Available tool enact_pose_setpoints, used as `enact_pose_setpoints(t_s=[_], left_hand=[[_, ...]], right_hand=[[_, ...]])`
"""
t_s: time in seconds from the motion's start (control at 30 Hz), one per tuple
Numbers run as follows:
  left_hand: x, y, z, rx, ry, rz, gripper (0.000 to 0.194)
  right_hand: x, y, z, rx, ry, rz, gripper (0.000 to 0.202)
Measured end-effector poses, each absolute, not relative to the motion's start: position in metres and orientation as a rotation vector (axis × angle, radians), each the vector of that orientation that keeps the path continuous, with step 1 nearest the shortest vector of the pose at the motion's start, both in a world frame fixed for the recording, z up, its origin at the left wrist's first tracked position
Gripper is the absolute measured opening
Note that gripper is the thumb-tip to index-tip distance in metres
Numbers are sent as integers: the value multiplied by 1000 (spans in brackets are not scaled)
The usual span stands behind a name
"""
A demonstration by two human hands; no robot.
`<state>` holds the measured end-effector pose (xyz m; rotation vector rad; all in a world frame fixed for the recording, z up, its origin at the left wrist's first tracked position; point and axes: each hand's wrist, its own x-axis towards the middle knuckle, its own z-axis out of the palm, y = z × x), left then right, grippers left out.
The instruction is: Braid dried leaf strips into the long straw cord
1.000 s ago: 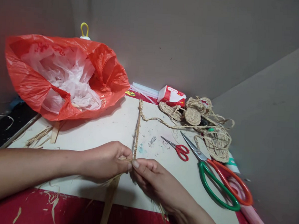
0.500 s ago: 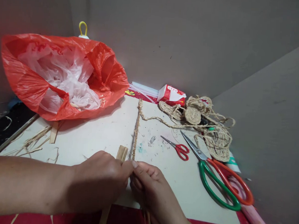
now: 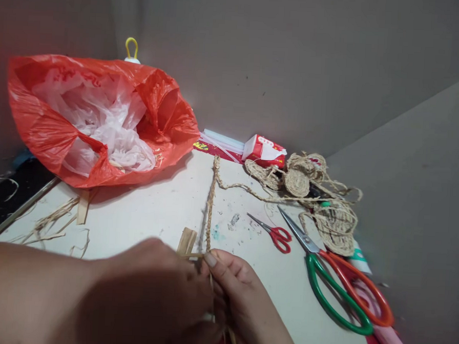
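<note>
A braided straw cord runs down the white board to my right hand, whose thumb and forefinger pinch its lower end. Thin loose strands hang below that pinch. My left hand, blurred and closed, crosses in front from the left. A straw strand stretches from the right thumb toward it, and its fingers are mostly hidden. Just beyond the left knuckles shows the end of a flat tan strip, the rest of it covered by the hand.
Small red-handled scissors and large shears lie on the white board at right. Behind them are coiled straw braids and a red tissue pack. A red plastic bag and loose straw are at left.
My left hand has moved down and closer to the camera, with a strand now drawn across from the pinch. My right hand stays at the cord's end. The view has shifted slightly.
</note>
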<state>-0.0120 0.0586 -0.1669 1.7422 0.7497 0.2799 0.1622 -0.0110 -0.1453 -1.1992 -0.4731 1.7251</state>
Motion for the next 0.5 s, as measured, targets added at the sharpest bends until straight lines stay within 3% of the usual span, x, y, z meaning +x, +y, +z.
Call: enact_pose_setpoints(t_s=[0.23, 0.5], left_hand=[[19, 93, -113, 1377, 686, 158, 24], [19, 90, -119, 1538, 606, 47, 29]], right_hand=[[167, -4, -141, -1185, -584, 1756, 37], [181, -4, -146, -1269, -837, 1829, 34]])
